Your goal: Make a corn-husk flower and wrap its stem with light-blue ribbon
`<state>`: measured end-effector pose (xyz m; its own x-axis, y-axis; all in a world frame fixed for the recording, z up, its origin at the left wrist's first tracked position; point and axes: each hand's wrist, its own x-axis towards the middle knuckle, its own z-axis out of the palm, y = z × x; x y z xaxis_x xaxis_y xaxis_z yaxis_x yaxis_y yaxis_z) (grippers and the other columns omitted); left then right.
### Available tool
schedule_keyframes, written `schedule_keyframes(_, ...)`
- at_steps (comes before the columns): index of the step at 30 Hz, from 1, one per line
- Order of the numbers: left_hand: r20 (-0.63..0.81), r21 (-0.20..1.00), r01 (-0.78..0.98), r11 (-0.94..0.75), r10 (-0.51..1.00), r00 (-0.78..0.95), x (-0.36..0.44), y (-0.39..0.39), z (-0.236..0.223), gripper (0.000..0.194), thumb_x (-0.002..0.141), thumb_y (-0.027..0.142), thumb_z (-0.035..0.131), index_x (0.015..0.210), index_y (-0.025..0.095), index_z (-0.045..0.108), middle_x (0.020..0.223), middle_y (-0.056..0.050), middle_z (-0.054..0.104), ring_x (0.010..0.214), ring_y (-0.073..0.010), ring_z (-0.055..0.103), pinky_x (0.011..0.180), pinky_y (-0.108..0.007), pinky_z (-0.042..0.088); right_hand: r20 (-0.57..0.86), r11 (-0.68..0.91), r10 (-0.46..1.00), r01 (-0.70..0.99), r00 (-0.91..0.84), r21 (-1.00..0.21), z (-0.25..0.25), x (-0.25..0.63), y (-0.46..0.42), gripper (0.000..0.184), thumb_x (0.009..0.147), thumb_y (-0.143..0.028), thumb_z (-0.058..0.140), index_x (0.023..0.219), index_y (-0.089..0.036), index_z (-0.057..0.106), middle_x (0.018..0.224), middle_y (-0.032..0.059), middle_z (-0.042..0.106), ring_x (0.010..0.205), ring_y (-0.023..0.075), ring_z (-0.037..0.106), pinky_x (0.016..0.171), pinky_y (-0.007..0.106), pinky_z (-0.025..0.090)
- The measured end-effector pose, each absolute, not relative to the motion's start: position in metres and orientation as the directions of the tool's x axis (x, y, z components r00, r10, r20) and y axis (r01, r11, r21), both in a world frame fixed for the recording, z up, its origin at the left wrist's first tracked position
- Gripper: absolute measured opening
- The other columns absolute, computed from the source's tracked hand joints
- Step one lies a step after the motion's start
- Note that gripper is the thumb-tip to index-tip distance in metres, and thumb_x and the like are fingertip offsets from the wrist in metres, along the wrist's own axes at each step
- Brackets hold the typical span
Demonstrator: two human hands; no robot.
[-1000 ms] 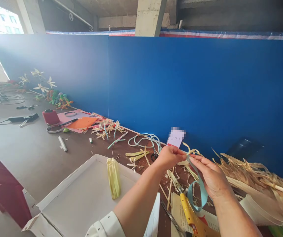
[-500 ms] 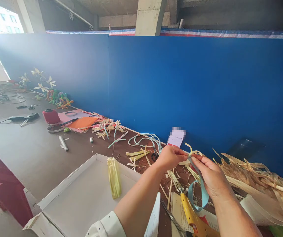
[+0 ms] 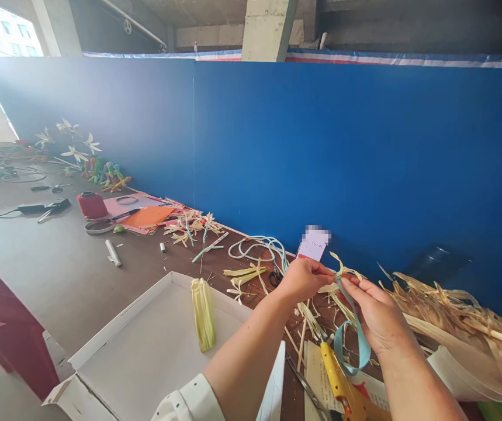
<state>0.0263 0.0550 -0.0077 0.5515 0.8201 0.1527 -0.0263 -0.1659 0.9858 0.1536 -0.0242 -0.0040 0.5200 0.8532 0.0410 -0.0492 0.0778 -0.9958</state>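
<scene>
My left hand (image 3: 300, 282) pinches the base of a small pale-yellow husk flower (image 3: 339, 264), whose thin petals curl out above the fingertips. Close against it, my right hand (image 3: 377, 310) grips a light blue ribbon-like tape (image 3: 363, 352) at the flower's base. The tape's free length hangs in a loop below the fingers. Under the loop lies a yellow glue gun (image 3: 333, 372), with scissors (image 3: 305, 383) to its left. The fingertips cover the spot where tape and flower meet.
A white shallow box (image 3: 123, 318) holds a folded green-yellow husk (image 3: 202, 316). Dry husks (image 3: 461, 316) are heaped at right. Behind my hands, a phone (image 3: 312, 244) leans on the blue partition (image 3: 364, 158). Pale blue cord (image 3: 257, 248) and a red thread spool (image 3: 92, 205) lie leftward.
Both hands stay almost still, holding the flower and the tape. The whole view has shifted very slightly.
</scene>
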Motion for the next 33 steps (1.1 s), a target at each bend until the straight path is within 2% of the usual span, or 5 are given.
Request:
schedule_keyframes(3,0.187,0.973,0.014,-0.229,0.829,0.528,0.027,0.054,-0.009,0.026,0.07,0.034,0.065,0.086,0.016,0.072,0.076,-0.003,0.068,0.066,-0.0117,0.055,0.063,-0.022,0.042,-0.05,0.036,0.867,-0.163,0.496,-0.986,-0.002,0.152,-0.024,0.033,0.056,-0.031,0.078,0.086,-0.023,0.066,0.076,0.0009,0.07,0.079,0.0246,0.067,0.065,0.033,0.057)
schedule_keyframes(10,0.265,0.919,0.154,-0.363,0.858,0.441,0.029,0.045,-0.004,0.021,0.074,0.029,0.058,0.086,0.021,0.073,0.083,-0.003,0.07,0.073,-0.0154,0.059,0.067,-0.024,0.043,-0.037,0.072,0.838,-0.178,0.544,-0.981,0.0,0.15,-0.023,0.036,0.053,-0.031,0.079,0.085,-0.022,0.068,0.086,0.0035,0.07,0.083,0.0248,0.066,0.066,0.033,0.057)
schedule_keyframes(16,0.353,0.871,0.201,-0.448,0.856,0.379,0.03,0.041,-0.002,0.019,0.076,0.027,0.056,0.084,0.023,0.073,0.085,-0.003,0.069,0.075,-0.0155,0.058,0.069,-0.024,0.042,-0.064,0.063,0.857,-0.227,0.511,-0.972,0.004,0.152,-0.024,0.022,0.06,-0.035,0.073,0.076,-0.021,0.069,0.08,0.0057,0.07,0.078,0.0247,0.066,0.065,0.034,0.057)
schedule_keyframes(24,0.35,0.883,0.143,-0.447,0.83,0.434,0.027,0.047,-0.004,0.02,0.075,0.027,0.057,0.086,0.023,0.073,0.087,-0.002,0.069,0.077,-0.015,0.059,0.072,-0.023,0.043,-0.111,-0.024,0.91,-0.215,0.401,-0.976,0.007,0.158,-0.028,0.038,0.052,-0.029,0.082,0.087,-0.022,0.07,0.081,0.0044,0.071,0.068,0.0203,0.066,0.054,0.027,0.052)
schedule_keyframes(33,0.309,0.927,0.017,-0.374,0.79,0.53,0.028,0.047,-0.003,0.023,0.074,0.033,0.059,0.086,0.018,0.072,0.08,-0.004,0.069,0.069,-0.0134,0.058,0.066,-0.022,0.044,-0.058,0.038,0.88,-0.192,0.471,-0.981,0.011,0.157,-0.027,0.04,0.043,-0.031,0.086,0.077,-0.022,0.068,0.075,0.0015,0.069,0.073,0.0214,0.066,0.057,0.026,0.053)
